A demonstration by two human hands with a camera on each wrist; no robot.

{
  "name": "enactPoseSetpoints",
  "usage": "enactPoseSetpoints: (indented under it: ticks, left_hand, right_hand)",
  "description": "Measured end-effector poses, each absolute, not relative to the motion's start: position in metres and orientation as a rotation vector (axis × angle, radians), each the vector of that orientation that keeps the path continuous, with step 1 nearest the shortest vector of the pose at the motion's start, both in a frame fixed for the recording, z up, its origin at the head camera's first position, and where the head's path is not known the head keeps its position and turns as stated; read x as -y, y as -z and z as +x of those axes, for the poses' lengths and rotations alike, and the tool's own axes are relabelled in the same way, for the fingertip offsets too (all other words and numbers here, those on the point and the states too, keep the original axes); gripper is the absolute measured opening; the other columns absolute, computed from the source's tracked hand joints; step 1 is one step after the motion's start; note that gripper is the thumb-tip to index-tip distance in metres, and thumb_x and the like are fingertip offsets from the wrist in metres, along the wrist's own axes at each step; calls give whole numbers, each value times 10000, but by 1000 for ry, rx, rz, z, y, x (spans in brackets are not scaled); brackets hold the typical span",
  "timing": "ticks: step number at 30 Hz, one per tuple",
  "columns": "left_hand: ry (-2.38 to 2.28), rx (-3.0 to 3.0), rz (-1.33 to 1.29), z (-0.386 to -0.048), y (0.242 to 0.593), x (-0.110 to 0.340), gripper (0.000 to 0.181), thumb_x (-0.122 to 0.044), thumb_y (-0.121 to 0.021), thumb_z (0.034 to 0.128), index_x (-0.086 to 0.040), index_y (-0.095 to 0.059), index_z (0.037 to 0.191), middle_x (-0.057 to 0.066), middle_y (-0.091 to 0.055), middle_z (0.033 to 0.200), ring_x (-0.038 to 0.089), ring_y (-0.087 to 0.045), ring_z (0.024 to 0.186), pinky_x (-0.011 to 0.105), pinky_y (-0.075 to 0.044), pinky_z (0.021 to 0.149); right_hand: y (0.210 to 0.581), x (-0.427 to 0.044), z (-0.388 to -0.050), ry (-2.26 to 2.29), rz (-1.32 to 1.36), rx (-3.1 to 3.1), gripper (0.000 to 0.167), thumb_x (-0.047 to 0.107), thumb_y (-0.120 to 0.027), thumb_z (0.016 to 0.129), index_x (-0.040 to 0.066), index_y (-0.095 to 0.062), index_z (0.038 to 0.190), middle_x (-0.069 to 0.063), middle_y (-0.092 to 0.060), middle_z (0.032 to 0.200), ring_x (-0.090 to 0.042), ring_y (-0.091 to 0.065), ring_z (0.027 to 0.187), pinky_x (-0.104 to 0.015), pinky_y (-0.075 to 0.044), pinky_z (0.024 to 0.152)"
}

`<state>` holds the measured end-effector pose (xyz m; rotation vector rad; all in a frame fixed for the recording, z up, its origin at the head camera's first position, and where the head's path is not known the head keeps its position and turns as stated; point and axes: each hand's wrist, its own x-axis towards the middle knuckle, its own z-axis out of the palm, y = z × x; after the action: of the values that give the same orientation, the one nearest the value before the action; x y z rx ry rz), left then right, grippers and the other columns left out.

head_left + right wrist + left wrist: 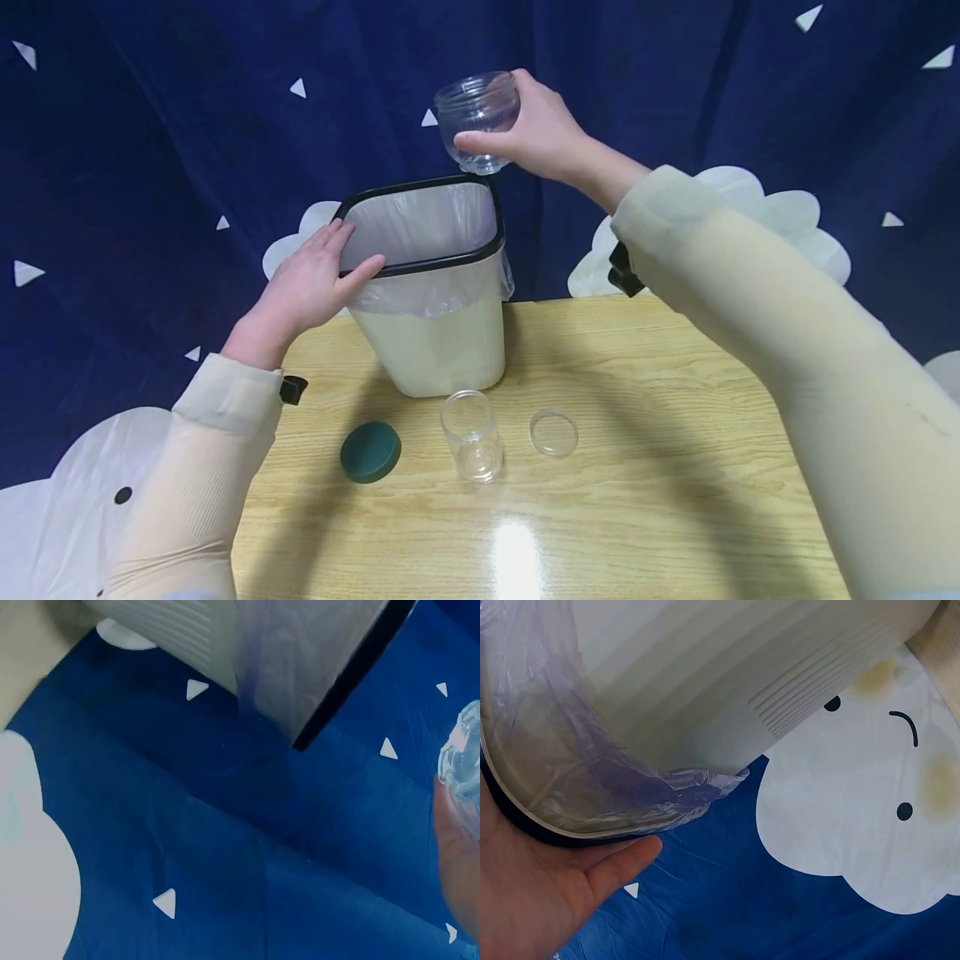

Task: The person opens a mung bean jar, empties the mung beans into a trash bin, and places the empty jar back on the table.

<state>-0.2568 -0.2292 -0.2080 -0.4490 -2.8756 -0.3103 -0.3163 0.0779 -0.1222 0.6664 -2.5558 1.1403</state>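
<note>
Up above the far right corner of the bin, my right hand (pixel 543 129) grips a clear, wide-mouthed jar (pixel 476 121) by its side, mouth upward. The right wrist view catches only part of the jar (pixel 461 754) at its right edge. My left hand (pixel 303 279) rests on the left corner of the bin's black rim (pixel 442 262), fingers fairly straight and thumb spread along the front. The cream bin (pixel 442 342) stands on the table with a translucent plastic liner (pixel 427 217) folded over its rim. In the left wrist view, the left thumb (pixel 626 866) lies against the rim.
In front of the bin, a clear cylindrical container (pixel 472 437) stands on the wooden table (pixel 645 400). A dark green round lid (pixel 371 452) lies left of it, and a clear round lid (pixel 553 432) lies right. Behind hangs a navy curtain (pixel 195 125) with white shapes.
</note>
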Motion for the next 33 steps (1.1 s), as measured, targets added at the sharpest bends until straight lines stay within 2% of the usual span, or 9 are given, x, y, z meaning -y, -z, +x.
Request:
enactPoseSetpoints:
  ticks: [11,22,27,33]
  left_hand:
    - [306,2866,-453,-255,209,227,901,-676,-341,947,24,-255,1509,224,-186,1571,351,-153,1446,515,-158,1144]
    - [320,2866,-450,-259,210,224,913,-690,-344,938,14,-253,1513,221,-187,1572,347,-159,1446,517,-168,1141]
    - [319,2857,-452,-259,210,223,915,-692,-344,936,15,-259,1510,226,-194,1568,348,-167,1443,517,-176,1139]
    - [296,2865,-449,-258,209,223,912,-694,-337,937,10,-259,1511,228,-192,1568,359,-174,1439,525,-184,1134]
  right_hand:
    - [146,-97,-312,-1320,570,2500,820,447,-739,824,81,-330,1433,-96,-466,1363,-197,-542,1157,-287,-467,963]
    - [174,-123,-302,-1336,431,2460,893,437,-774,785,55,-315,1449,-110,-465,1389,-224,-501,1211,-325,-437,1001]
    - [192,-136,-292,-1398,433,2434,881,380,-791,790,48,-298,1440,-114,-480,1369,-248,-520,1207,-363,-446,999]
    - [216,-153,-279,-1445,446,2382,846,302,-801,796,28,-303,1422,-107,-515,1332,-245,-532,1162,-336,-466,949]
